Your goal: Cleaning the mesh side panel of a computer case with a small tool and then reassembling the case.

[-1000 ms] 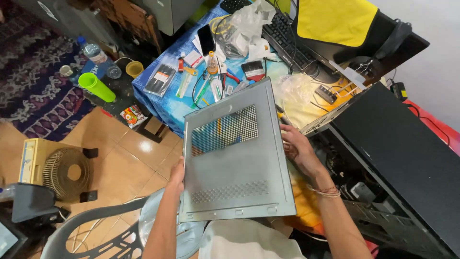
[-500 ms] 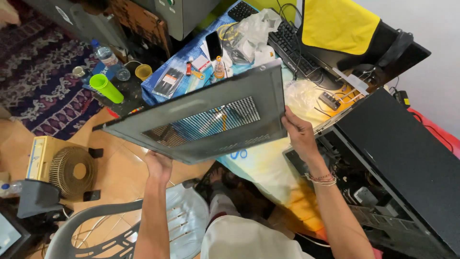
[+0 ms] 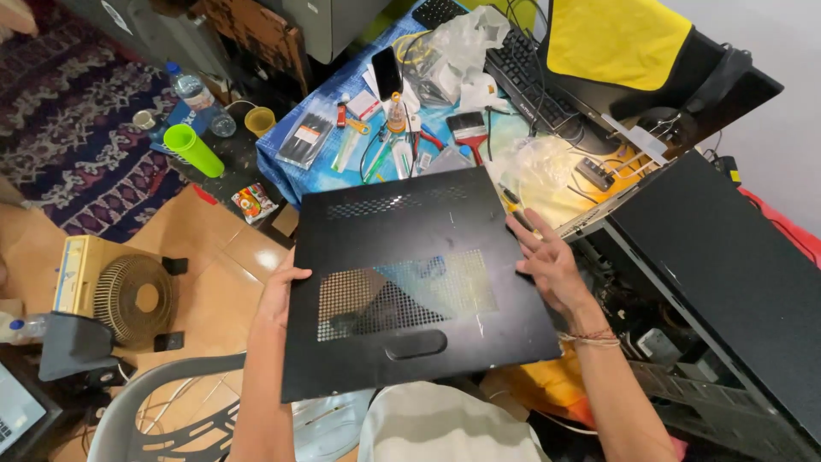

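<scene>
Holding a black perforated side panel flat above the lap, head view: left hand grips its left edge, fingers curled underneath; right hand presses its right edge, fingers spread. Open computer case just right; cluttered blue table behind.

Evenly lit by soft, diffuse indoor light from above; bright overall, no hard shadows. Dull sheen and pale smudges across the flat black perforated metal panel. Mild glare on the crumpled clear plastic bag and on the pale grey wall, close to washed out. Darker under the blue-covered cluttered table. Sharp focus at centre; slight softness toward the corners. Wide-angle bending at the edges, noticeable along the black rectangular computer case and the patterned purple rug. No motion blur
</scene>
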